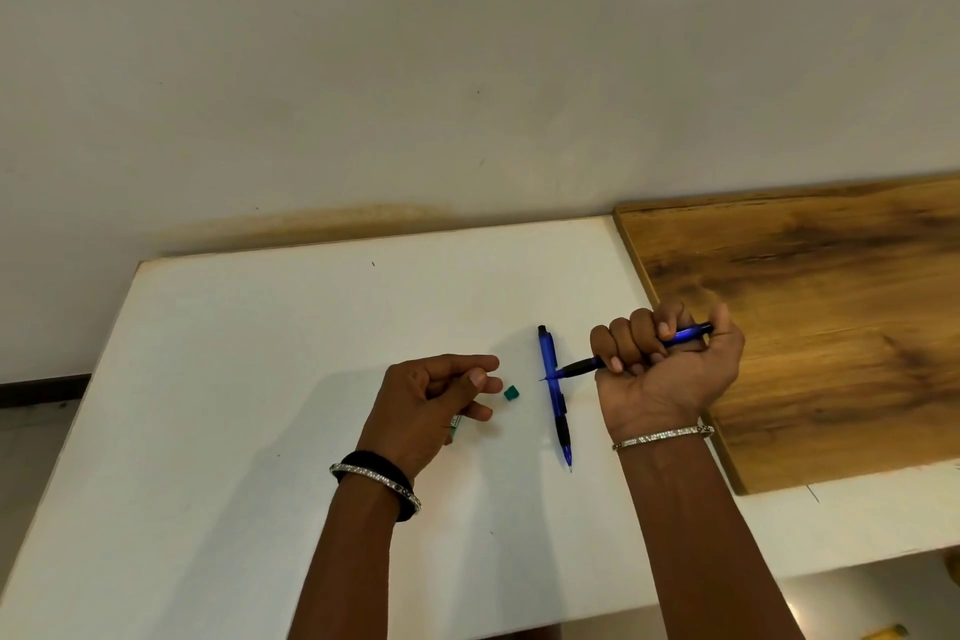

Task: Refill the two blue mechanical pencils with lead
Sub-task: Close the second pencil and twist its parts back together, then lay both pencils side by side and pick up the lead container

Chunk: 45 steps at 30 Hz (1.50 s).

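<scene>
Right hand (670, 359) fisted around one blue pencil (641, 351), left hand (436, 400) loosely curled over lead case (455, 427), second pencil (555, 392) flat on table (234, 379), green cap (511, 393) between.

white table (260, 379), wooden board (810, 317), pale wall (415, 68)

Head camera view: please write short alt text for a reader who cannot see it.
The right hand grips one blue mechanical pencil above a white table, its tip over a second blue pencil lying flat. The left hand holds a small lead case beside a green cap.
</scene>
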Each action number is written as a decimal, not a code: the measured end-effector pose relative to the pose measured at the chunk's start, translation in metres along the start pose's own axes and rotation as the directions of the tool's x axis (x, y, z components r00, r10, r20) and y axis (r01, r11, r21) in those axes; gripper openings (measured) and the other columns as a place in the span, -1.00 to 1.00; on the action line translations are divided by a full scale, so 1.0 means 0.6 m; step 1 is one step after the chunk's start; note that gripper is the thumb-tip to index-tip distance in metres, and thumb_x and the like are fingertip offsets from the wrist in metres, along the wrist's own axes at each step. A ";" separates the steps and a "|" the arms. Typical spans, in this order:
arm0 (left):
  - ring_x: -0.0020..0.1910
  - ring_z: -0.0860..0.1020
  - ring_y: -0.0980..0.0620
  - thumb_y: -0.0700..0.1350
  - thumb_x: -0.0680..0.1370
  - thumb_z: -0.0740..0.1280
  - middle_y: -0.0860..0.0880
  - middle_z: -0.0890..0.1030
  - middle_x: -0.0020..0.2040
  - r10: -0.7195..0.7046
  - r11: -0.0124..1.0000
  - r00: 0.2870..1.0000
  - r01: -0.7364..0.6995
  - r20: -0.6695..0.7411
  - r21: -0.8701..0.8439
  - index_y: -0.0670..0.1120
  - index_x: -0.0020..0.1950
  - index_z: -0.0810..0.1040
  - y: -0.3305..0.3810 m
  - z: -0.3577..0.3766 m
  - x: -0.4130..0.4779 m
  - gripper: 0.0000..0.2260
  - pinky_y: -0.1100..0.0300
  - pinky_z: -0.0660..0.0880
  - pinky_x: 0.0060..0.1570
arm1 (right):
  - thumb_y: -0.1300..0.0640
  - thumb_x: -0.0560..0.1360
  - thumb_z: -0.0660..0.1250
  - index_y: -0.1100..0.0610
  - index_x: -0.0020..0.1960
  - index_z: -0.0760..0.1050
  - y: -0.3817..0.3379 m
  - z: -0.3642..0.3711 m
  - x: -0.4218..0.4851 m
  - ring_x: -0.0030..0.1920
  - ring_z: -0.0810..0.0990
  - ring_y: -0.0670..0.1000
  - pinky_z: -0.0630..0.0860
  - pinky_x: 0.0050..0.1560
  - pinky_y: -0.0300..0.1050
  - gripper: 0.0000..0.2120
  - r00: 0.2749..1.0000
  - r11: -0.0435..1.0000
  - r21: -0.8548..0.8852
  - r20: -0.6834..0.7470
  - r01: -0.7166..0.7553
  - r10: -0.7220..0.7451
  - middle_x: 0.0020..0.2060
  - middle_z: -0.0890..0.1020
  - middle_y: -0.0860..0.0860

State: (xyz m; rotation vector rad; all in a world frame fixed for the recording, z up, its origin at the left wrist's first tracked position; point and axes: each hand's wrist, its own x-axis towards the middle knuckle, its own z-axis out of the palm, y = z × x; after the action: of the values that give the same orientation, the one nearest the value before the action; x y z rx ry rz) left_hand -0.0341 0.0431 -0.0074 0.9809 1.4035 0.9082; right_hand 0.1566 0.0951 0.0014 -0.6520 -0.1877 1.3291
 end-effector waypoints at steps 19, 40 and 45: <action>-0.25 0.69 0.03 0.04 0.46 0.42 0.03 0.73 -0.14 0.012 0.998 0.997 -0.017 0.081 0.066 0.02 -0.15 0.69 0.008 0.012 -0.001 -0.87 0.27 0.35 -0.47 | -0.17 0.54 0.07 0.15 -0.27 0.38 0.016 0.011 -0.006 -0.49 0.26 -0.05 0.28 -0.38 -0.15 -0.57 0.956 0.962 0.049 0.135 -0.270 0.262 -0.50 0.30 -0.01; -0.43 0.59 0.13 0.05 0.51 0.37 0.10 0.66 -0.34 0.153 0.928 0.947 -0.040 -0.282 0.369 0.10 -0.14 0.64 -0.019 0.031 0.013 -0.91 0.17 0.56 -0.30 | -0.12 0.42 0.45 0.15 -0.33 0.60 0.029 -0.039 0.016 -0.49 0.52 -0.04 0.43 -0.42 -0.23 -0.65 1.000 -0.222 -0.975 -0.002 -0.005 -0.015 -0.52 0.56 0.00; -0.39 0.56 0.14 0.06 0.48 0.38 0.09 0.66 -0.31 0.166 0.905 0.948 -0.036 -0.273 0.424 0.12 -0.16 0.64 -0.024 0.045 0.013 -0.92 0.17 0.57 -0.28 | -0.09 0.36 0.50 0.17 -0.10 0.60 0.034 -0.040 0.016 -0.34 0.53 -0.01 0.44 -0.25 -0.18 -0.67 0.999 -0.290 -0.957 0.001 -0.009 -0.037 -0.35 0.56 -0.01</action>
State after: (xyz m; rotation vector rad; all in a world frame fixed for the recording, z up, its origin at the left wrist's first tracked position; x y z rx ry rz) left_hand -0.0081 0.0450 -0.0255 1.2825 1.8735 0.8813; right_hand 0.1537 0.0983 -0.0313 -2.1555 -1.4736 0.7761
